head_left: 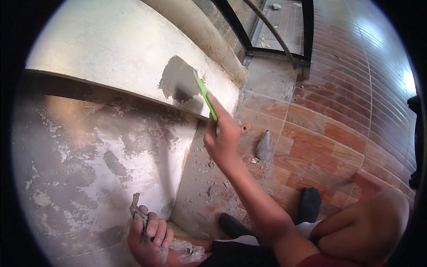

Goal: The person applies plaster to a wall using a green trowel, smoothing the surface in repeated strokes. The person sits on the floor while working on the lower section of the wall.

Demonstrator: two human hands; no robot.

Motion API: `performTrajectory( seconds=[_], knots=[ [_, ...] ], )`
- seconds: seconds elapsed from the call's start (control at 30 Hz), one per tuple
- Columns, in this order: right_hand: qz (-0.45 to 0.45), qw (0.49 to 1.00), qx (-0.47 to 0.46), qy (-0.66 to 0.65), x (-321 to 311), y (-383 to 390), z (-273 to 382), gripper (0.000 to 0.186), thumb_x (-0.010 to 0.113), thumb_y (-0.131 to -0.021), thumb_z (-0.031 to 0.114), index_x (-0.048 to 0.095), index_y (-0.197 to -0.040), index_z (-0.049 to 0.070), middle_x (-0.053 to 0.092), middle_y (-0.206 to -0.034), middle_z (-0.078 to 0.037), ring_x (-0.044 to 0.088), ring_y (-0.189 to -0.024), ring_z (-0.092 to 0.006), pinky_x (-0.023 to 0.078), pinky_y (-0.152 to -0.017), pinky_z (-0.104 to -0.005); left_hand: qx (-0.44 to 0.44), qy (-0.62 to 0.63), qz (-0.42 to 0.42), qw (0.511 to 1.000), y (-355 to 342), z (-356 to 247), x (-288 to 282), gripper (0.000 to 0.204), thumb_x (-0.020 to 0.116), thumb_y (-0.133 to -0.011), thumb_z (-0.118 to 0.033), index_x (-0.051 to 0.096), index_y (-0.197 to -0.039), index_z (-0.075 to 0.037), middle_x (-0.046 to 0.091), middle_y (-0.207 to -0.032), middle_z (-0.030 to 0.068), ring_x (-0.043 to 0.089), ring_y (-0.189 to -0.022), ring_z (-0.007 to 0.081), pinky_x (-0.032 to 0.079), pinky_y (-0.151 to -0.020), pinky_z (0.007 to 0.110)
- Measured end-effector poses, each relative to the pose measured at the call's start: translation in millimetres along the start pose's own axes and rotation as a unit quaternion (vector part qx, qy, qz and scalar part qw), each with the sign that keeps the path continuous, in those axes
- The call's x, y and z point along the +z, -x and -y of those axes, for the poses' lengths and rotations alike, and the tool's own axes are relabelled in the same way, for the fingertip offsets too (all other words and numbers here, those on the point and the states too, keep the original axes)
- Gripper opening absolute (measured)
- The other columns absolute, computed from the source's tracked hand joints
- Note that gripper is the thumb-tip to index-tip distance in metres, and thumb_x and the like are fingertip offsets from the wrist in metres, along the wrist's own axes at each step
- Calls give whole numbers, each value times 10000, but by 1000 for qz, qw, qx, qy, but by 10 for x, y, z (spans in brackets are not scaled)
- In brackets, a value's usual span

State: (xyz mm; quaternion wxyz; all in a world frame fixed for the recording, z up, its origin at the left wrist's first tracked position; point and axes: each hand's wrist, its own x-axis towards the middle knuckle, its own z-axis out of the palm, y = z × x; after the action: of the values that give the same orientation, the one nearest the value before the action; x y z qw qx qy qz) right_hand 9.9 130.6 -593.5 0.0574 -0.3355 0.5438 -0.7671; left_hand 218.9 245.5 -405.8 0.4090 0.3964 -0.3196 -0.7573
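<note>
Grey wet plaster is sitting as a dark patch on the pale band of the wall, and in the head view the right hand is pressing a green-handled trowel flat against its right edge. The grip of that hand is wrapping closed around the handle low down, thumb side toward the blade, which looks like the sensible place to hold: the tool is probably light and stiff, and its blade is thin enough to flex a little under pressure. The paste itself is looking soft, heavy for its bulk and sticky, likely to sag or drop if loaded too thickly. Lower down, the left hand is curling its fingers around a second tool caked in grey mortar, the grip closed on it, with smears over the fingers; a coated handle like that is probably getting slippery. The mottled lower wall is showing scraped and patchy finish. On the terracotta tile floor a small grey cone of mortar is lying near the wall base, well apart from both hands, and dark-socked feet are resting beside the person's bent knee.
</note>
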Motion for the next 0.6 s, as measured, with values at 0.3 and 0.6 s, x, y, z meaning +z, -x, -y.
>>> performTrajectory(
  seconds=[0.3,0.6],
  knots=[
    [37,996,-75,-3,625,-478,217,718,566,-710,-143,534,-1391,85,541,-1387,-243,495,-1310,-427,430,-1079,-504,6,22,-11,1000,26,0,-63,348,328,-1082,-272,493,-1285,-43,550,-848,70,496,-641,176,449,-562,377],
    [115,988,-98,-23,353,35,603,670,573,-702,-145,607,-1332,81,594,-1343,-210,581,-1255,-353,484,-1052,-467,5,35,-4,999,-20,18,-58,351,339,-1080,-270,502,-1283,-35,559,-860,72,505,-651,180,454,-569,380]
  ],
)
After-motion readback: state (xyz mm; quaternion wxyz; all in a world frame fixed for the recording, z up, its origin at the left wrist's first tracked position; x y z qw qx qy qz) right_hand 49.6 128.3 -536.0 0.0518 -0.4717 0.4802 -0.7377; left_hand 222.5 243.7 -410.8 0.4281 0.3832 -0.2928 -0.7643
